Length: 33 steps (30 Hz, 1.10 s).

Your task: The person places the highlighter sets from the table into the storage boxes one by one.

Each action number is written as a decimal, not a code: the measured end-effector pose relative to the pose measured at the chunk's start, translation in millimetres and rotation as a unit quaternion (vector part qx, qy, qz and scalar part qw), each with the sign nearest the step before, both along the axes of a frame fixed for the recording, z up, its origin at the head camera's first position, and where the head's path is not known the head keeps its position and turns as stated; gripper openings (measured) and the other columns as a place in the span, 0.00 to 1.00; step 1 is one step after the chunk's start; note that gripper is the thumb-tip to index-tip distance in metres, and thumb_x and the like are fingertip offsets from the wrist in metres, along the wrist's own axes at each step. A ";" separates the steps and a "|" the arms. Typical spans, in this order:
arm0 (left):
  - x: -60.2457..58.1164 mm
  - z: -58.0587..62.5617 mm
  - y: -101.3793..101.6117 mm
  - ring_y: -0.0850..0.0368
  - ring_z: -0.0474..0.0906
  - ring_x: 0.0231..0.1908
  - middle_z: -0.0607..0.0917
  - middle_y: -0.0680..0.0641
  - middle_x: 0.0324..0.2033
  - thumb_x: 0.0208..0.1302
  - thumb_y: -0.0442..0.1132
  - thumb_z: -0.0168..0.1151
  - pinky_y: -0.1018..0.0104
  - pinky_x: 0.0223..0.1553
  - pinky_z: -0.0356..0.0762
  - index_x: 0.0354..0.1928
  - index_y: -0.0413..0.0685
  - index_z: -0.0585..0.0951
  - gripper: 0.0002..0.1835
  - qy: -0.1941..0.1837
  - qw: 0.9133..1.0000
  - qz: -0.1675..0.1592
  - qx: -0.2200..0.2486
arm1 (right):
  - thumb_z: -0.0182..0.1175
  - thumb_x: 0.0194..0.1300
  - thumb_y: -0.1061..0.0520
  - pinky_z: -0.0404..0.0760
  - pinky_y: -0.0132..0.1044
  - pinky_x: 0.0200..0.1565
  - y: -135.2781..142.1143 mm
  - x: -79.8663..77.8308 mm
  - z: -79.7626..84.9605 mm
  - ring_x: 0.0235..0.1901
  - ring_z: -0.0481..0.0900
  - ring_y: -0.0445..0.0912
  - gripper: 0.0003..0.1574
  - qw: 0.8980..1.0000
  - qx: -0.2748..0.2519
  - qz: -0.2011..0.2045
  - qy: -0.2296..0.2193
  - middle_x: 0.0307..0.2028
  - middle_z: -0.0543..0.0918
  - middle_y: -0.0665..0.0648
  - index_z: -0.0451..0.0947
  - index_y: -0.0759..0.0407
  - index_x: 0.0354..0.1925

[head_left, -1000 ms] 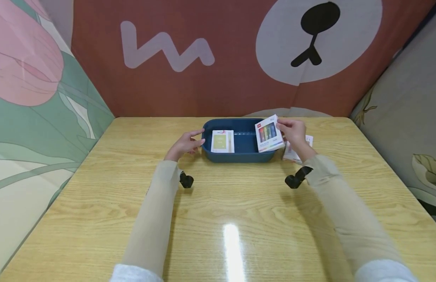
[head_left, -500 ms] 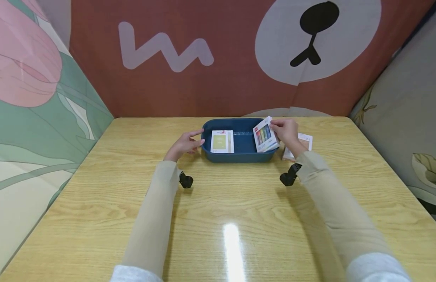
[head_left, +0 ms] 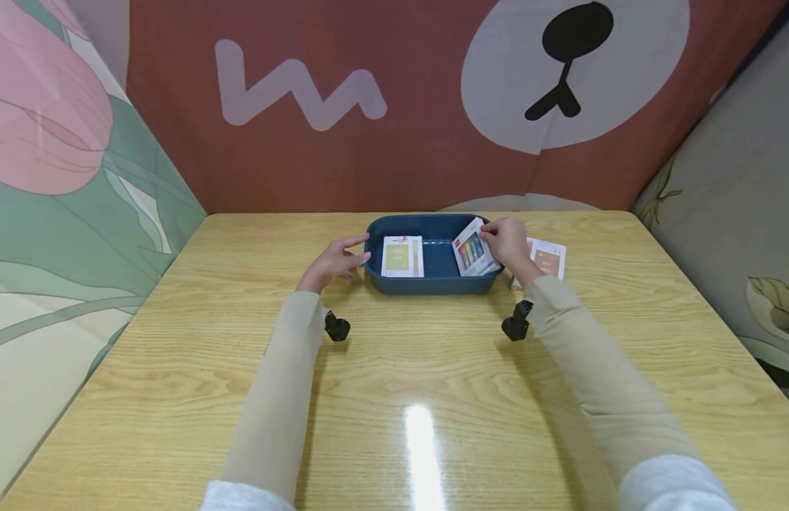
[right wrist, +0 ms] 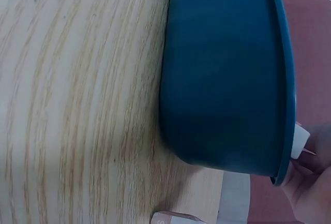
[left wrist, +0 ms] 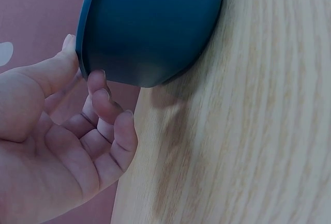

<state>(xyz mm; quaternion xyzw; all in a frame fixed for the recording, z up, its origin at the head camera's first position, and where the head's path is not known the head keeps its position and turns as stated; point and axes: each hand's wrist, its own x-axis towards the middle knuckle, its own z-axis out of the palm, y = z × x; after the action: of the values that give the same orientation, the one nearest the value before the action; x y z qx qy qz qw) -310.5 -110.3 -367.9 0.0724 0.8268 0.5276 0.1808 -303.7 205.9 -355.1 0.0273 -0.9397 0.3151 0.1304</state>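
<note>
A dark blue plastic bin (head_left: 433, 285) stands near the table's back edge. My left hand (head_left: 333, 262) pinches its left rim; in the left wrist view the thumb (left wrist: 66, 58) lies against the rim and the other fingers curl beneath it. With thumb and fingers, my right hand (head_left: 506, 241) holds a white box of crayons (head_left: 471, 248) by its upper right edge. The crayon box leans inside the bin's right end, its front printed with coloured sticks. Only a white corner (right wrist: 300, 140) of it shows past the rim in the right wrist view.
Inside the bin's left part lies a white box with a yellow-green panel (head_left: 397, 257). Another white box with an orange-brown panel (head_left: 549, 259) lies on the table (head_left: 382, 355) right of the bin, partly behind my right wrist. A printed red backdrop (head_left: 343, 163) rises behind the table.
My right hand has moved left and lower, bringing the crayon box down into the bin's right end and tilting it. More of the orange-brown box shows. The left hand has stayed on the rim.
</note>
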 end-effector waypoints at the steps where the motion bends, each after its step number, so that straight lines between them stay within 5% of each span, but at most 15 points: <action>1: -0.2 -0.1 0.0 0.48 0.68 0.29 0.72 0.33 0.36 0.64 0.43 0.53 0.54 0.35 0.71 0.65 0.57 0.62 0.28 0.000 1.000 0.000 0.000 | 0.55 0.62 0.63 0.71 0.47 0.45 -0.1 -0.1 -0.2 0.43 0.75 0.57 0.13 1.000 0.001 0.002 0.000 0.40 0.79 0.67 0.78 0.73 0.42; 10: 0.0 -1.4 -0.5 0.50 0.66 0.25 0.71 0.32 0.32 0.64 0.41 0.54 0.55 0.31 0.69 0.65 0.56 0.62 0.28 -0.007 1.000 0.000 0.015 | 0.55 0.62 0.64 0.71 0.47 0.45 -2.3 -0.3 -3.4 0.42 0.76 0.58 0.13 0.999 0.043 0.019 0.012 0.39 0.79 0.69 0.78 0.75 0.40; 17: 0.8 -0.4 -1.3 0.51 0.64 0.24 0.69 0.40 0.26 0.63 0.42 0.54 0.58 0.28 0.70 0.65 0.57 0.62 0.28 -0.010 1.000 0.001 0.024 | 0.53 0.62 0.64 0.72 0.45 0.31 -5.7 0.3 -4.4 0.27 0.73 0.53 0.10 0.992 0.116 0.037 0.011 0.28 0.78 0.67 0.76 0.73 0.31; 29: -0.8 -2.3 -1.0 0.55 0.65 0.21 0.69 0.42 0.25 0.63 0.42 0.54 0.60 0.28 0.73 0.65 0.59 0.62 0.28 -0.018 0.999 0.004 0.027 | 0.55 0.59 0.67 0.74 0.48 0.36 -5.7 2.5 0.0 0.34 0.77 0.59 0.11 0.982 0.172 0.071 0.001 0.33 0.79 0.70 0.76 0.76 0.38; 33: -0.7 -2.8 -0.4 0.55 0.65 0.21 0.69 0.43 0.25 0.63 0.42 0.54 0.60 0.28 0.74 0.65 0.59 0.62 0.28 -0.015 0.999 0.005 0.030 | 0.54 0.59 0.68 0.74 0.48 0.38 -3.9 3.4 1.3 0.36 0.77 0.59 0.10 0.985 0.156 0.075 0.008 0.35 0.79 0.71 0.76 0.75 0.39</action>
<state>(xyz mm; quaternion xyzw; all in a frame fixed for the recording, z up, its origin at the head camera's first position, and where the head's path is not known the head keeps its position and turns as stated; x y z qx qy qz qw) -311.1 -110.7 -370.8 0.0657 0.8083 0.5540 0.1880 -300.3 201.9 -353.7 0.1202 -0.9715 0.1734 0.1083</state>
